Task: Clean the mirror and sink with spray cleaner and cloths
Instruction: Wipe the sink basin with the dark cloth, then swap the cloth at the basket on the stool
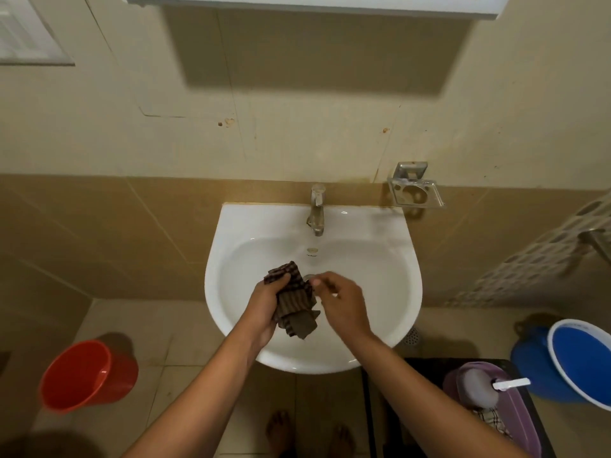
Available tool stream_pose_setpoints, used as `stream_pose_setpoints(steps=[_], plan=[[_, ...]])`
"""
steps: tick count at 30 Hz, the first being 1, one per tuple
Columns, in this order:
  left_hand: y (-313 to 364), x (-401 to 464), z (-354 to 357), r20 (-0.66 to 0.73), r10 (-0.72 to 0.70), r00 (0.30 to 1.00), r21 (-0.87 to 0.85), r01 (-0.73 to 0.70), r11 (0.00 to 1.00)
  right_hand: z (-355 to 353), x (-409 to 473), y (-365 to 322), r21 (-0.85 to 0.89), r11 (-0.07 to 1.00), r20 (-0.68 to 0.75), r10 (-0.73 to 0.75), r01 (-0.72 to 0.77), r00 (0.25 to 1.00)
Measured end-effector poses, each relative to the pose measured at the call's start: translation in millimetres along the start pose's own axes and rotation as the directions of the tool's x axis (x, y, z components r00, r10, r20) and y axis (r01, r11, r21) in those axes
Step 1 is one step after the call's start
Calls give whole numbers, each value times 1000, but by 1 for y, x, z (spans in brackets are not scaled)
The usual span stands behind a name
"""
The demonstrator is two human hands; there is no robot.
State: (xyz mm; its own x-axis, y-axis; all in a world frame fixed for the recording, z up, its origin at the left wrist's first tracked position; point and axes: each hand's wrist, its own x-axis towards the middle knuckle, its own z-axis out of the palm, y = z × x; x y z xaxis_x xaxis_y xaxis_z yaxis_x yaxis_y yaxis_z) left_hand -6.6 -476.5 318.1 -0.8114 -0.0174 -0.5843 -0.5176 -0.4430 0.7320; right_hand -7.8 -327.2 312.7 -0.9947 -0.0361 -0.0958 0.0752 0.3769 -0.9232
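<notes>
Fingers of the left hand (268,300) are curled tight round a brown striped cloth (294,304), bunched and hanging down over the bowl of the white sink (380,246). Just beside it, the right hand (342,300) has its fingers loosely bent, thumb and fingertips drawn together near the cloth's edge — whether they actually pinch the fabric I cannot tell. Both forearms reach in from below, and a pair of bare feet (307,434) shows on the tiled floor under the basin.

Down to the left stands a red bucket (87,375), tilted toward the viewer. To the right, on a dark stand, sits a purple tub (515,421) holding a spray bottle (479,386) with a white trigger and a checked cloth (492,419) tucked under it; beyond that — a blue basin with a white rim (582,361).

Further back, a metal tap (316,209) rises from the sink's rear ledge, its spout over the bowl. A metal soap holder (415,191) is fixed to the tan tiles just right of it. Along the top edge runs the white underside of a wall cabinet (314,3).
</notes>
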Motion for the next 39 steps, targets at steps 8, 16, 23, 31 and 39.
stream_pose_setpoints(steps=[8, 16, 23, 31, 39], plan=[[-15, -13, 16, 0, -29, 1000, -71, 28, 997, -11, 1, 21, 290, 897, 466, 173, -335, 868], [-32, -17, 23, 7, -45, 999, 95, 44, 995, -10, -13, 40, 211, 946, 357, 158, -244, 921], [-25, -1, 30, 142, -27, 989, 361, -27, 932, -33, -13, 45, 268, 926, 82, 252, -265, 964], [-47, 13, 83, 414, -170, 894, 562, -105, 820, -69, -59, 64, 443, 846, -241, 432, -297, 869], [-125, -6, 176, 531, -380, 757, 737, -191, 649, -127, -147, 102, 625, 748, -460, 584, -223, 669]])
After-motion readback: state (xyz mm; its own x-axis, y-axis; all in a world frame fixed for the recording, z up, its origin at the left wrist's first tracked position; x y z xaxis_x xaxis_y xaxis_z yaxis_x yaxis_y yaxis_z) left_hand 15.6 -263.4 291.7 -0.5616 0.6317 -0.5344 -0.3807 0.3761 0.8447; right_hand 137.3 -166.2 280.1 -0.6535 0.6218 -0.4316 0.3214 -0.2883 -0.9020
